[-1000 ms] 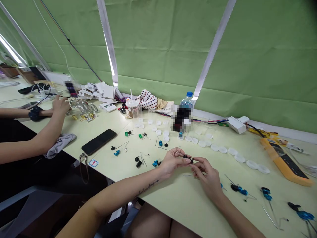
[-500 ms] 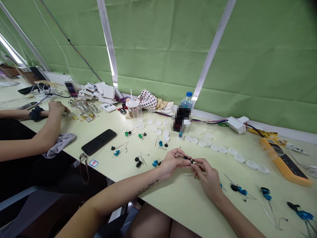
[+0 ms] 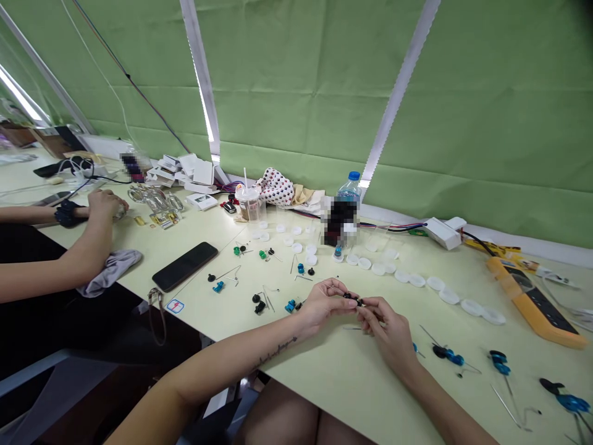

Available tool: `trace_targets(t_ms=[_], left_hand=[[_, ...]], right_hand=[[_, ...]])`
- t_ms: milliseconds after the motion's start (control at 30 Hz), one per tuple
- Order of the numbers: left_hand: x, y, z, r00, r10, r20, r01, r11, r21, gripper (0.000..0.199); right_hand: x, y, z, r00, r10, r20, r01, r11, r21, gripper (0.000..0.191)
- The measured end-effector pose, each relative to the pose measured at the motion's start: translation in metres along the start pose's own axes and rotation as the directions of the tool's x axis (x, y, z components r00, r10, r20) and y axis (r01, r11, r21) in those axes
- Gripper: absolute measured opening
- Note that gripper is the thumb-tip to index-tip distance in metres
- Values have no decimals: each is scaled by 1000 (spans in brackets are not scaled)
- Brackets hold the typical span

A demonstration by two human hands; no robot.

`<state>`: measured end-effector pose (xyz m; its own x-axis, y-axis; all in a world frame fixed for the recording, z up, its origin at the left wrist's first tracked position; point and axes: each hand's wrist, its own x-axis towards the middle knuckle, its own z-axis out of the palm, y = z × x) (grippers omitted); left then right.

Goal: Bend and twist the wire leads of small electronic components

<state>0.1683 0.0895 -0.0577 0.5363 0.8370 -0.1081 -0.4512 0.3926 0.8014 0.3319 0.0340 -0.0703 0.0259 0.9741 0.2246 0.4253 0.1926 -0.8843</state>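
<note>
Small black parts (image 3: pixel 353 299) are pinched between my two hands, above the pale table. My left hand (image 3: pixel 325 303) grips them from the left with thumb and fingers. From the right, my right hand (image 3: pixel 382 320) has its fingertips closed on the same parts. How the parts join is too small to tell. Left of my left hand lies a blue and black piece (image 3: pixel 290 306). A blue and black assembly with thin metal rods (image 3: pixel 448 355) rests right of my right hand. Other blue, black and green parts with bent rods lie around.
Round white caps (image 3: pixel 416 280) run in a row behind my hands. A black phone (image 3: pixel 185 266), a drink cup (image 3: pixel 249 201) and a blue-capped bottle (image 3: pixel 351 187) stand or lie farther off. An orange power strip (image 3: pixel 532 303) is at right; another person's hands (image 3: pixel 105 204) work at left.
My hands and the black parts have hardly moved. The other person's hands at the left have shifted slightly.
</note>
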Motion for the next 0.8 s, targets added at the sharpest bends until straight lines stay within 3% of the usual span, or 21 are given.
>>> trace_targets(t_ms=[800], left_hand=[[-1,3,2,1000,-14,-28,14,1000,-2,40]], right_hand=[[0,-2,-1,999,-1,34,2,999,-32,28]])
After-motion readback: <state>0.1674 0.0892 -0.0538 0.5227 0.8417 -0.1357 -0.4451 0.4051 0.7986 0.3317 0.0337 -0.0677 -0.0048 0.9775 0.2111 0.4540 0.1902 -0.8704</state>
